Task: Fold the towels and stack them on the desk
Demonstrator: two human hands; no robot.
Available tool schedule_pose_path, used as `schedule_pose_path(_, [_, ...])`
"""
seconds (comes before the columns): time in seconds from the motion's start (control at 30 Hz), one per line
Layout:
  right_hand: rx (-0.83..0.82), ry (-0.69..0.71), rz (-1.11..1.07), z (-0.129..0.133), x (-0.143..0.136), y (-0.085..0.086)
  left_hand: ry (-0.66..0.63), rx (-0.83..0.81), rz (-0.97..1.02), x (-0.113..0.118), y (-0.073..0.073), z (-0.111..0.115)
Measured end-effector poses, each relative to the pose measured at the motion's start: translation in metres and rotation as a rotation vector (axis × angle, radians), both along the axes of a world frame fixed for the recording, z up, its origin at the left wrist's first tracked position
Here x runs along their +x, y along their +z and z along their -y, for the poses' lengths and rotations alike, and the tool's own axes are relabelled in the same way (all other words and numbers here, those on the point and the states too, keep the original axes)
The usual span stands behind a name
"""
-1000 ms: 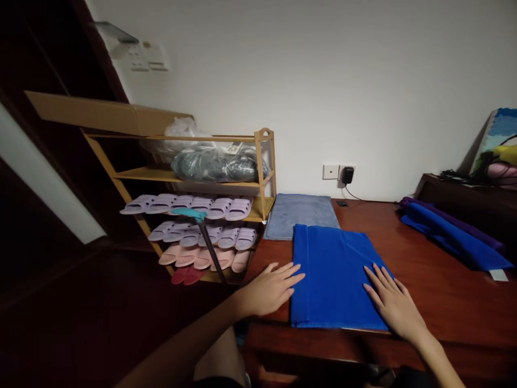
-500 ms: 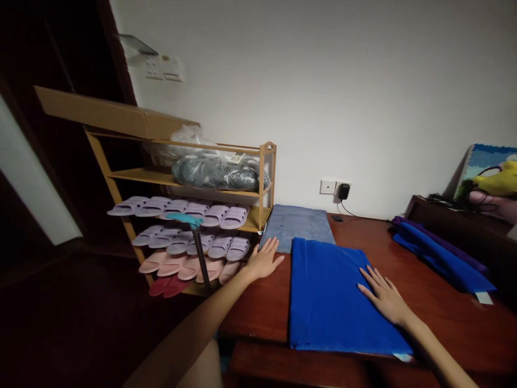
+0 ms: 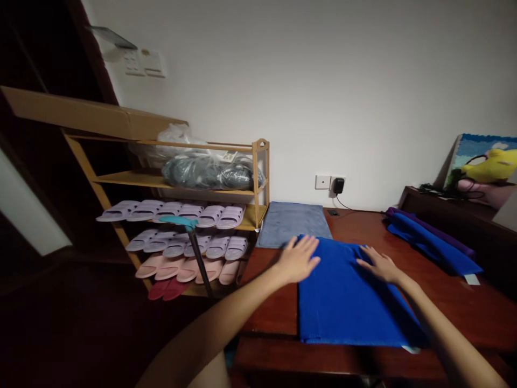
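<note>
A folded bright blue cloth [image 3: 347, 302] lies flat on the reddish-brown wooden table [image 3: 270, 302], its white tag poking out at the near edge. My left hand [image 3: 298, 260] rests over the cloth's far left corner, fingers stretched out. On the far right part of the same cloth lies my right hand [image 3: 379, 264], fingers spread and holding nothing. Behind the blue cloth, against the wall, is a folded grey-blue cloth [image 3: 294, 221].
Left of the table stands a wooden shoe rack [image 3: 258, 183] with several rows of slippers [image 3: 210, 215] and plastic-wrapped bundles. A teal-topped pole [image 3: 197, 253] leans before it. Blue and purple cloths [image 3: 436, 245] lie at the right. A black plug [image 3: 338, 186] sits in the wall socket.
My left hand has moved right, from the bare table edge onto the blue cloth's far left corner. My right hand has slid toward the cloth's far edge. The view has shifted slightly.
</note>
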State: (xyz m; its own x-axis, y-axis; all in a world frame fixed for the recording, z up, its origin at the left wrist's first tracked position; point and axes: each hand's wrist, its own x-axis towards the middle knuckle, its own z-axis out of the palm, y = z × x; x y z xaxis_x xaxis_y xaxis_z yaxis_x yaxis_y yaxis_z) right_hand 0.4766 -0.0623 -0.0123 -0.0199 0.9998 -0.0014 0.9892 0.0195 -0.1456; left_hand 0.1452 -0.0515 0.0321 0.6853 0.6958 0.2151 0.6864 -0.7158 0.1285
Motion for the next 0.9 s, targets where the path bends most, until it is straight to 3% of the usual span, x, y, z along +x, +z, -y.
schedule_pose_path(0.1, [0.099, -0.053, -0.007, -0.020, -0.014, -0.012, -0.154, -0.066, -0.034, 0.051, -0.009, 0.027])
schedule_pose_path(0.2, [0.092, -0.066, -0.005, -0.024, -0.017, -0.028, -0.150, -0.162, -0.072, 0.066, -0.024, 0.034])
schedule_pose_path(0.3, [0.097, -0.057, -0.007, -0.022, -0.011, -0.035, -0.059, -0.194, -0.091, 0.051, -0.029, 0.031])
schedule_pose_path(0.47, [0.087, -0.063, -0.016, -0.022, -0.009, -0.033, 0.120, -0.147, -0.233, 0.005, -0.019, 0.035])
schedule_pose_path(0.57, [0.101, -0.066, -0.018, -0.022, -0.011, -0.033, 0.065, -0.189, -0.281, -0.028, -0.009, 0.036])
schedule_pose_path(0.73, [0.100, -0.072, -0.022, -0.020, -0.012, -0.032, -0.099, -0.434, -0.368, -0.075, 0.017, 0.024])
schedule_pose_path(0.8, [0.097, -0.074, -0.015, -0.020, -0.011, -0.032, -0.067, -0.408, -0.362, -0.077, 0.025, 0.022])
schedule_pose_path(0.9, [0.105, -0.065, 0.000, -0.021, -0.009, -0.034, -0.013, -0.197, -0.227, -0.054, 0.024, 0.021])
